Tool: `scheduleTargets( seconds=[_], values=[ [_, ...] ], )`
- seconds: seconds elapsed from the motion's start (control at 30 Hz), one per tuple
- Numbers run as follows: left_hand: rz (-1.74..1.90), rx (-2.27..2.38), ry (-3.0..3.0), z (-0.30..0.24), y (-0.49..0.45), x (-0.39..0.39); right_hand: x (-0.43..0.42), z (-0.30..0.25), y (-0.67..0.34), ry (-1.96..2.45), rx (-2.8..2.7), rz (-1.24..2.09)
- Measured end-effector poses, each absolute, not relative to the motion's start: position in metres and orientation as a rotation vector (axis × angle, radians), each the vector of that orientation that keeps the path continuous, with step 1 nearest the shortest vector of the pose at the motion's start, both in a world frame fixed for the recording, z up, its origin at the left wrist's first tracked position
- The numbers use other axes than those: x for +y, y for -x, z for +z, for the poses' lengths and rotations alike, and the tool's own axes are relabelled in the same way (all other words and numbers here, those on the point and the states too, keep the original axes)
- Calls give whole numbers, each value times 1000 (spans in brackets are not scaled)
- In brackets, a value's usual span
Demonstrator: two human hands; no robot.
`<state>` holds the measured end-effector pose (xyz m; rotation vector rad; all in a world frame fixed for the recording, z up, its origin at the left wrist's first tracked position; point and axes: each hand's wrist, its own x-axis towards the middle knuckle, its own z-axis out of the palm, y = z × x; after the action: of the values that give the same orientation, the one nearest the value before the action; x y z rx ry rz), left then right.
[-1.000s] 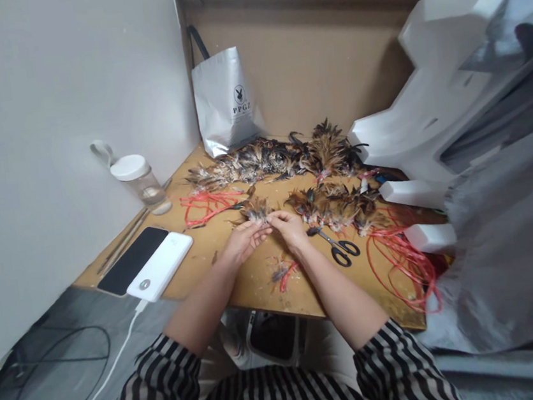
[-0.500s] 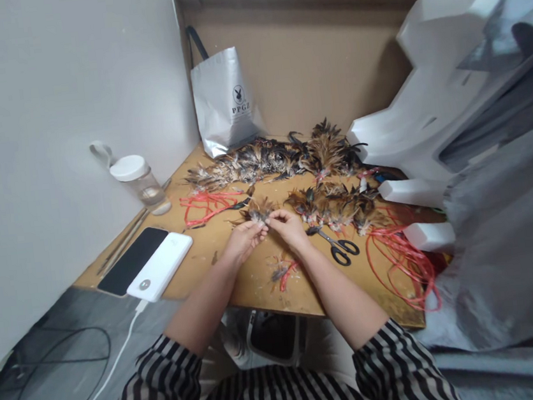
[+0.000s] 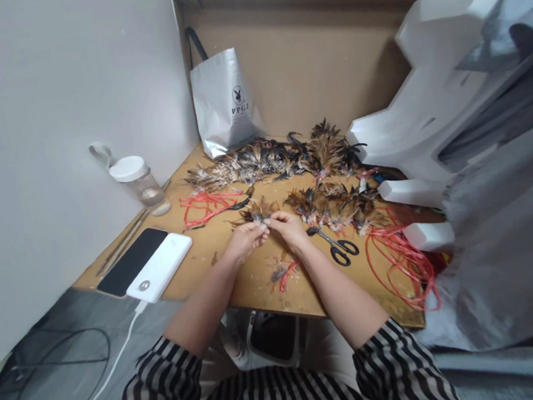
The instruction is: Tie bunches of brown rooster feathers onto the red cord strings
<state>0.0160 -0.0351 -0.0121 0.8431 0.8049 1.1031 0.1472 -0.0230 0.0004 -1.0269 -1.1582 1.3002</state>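
Observation:
Between my hands, over the middle of the wooden table (image 3: 197, 265), is a small bunch of brown feathers (image 3: 258, 210), its tips fanned away from me. My left hand (image 3: 246, 239) pinches the base of the bunch from the left. At the same base, my right hand (image 3: 289, 228) is closed with thumb and fingertips together, almost touching the left fingers. The quill ends are mostly covered by my fingers. Close to my right wrist lie black-handled scissors (image 3: 339, 245). Nearer me on the table are feather scraps with a short piece of red plastic strip (image 3: 285, 277).
Feather bunches (image 3: 262, 160) line the back, with another row (image 3: 339, 208) at right. Red strips lie left (image 3: 207, 207) and right (image 3: 401, 261). A phone (image 3: 133, 260), white power bank (image 3: 159, 268), bottle (image 3: 142, 185), silver bag (image 3: 224, 102) and white foam piece (image 3: 429, 111) stand around.
The feathers between my hands look slightly more fanned out. My fingers have shifted only a little at the base; everything else lies as before.

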Motion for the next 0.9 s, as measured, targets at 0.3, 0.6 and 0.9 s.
scheduleTargets(
  seconds=[0.3, 0.6, 0.9],
  values=[
    [1200, 835, -803, -15, -9, -27, -6, 1, -175, 1198, -1126, 1029],
    [1252, 726, -584, -14, -4, -22, 6, -17, -196, 1715, -1606, 516],
    [1246, 711, -604, -14, -6, -23, -2, 3, -166, 2066, -1861, 223]
  ],
)
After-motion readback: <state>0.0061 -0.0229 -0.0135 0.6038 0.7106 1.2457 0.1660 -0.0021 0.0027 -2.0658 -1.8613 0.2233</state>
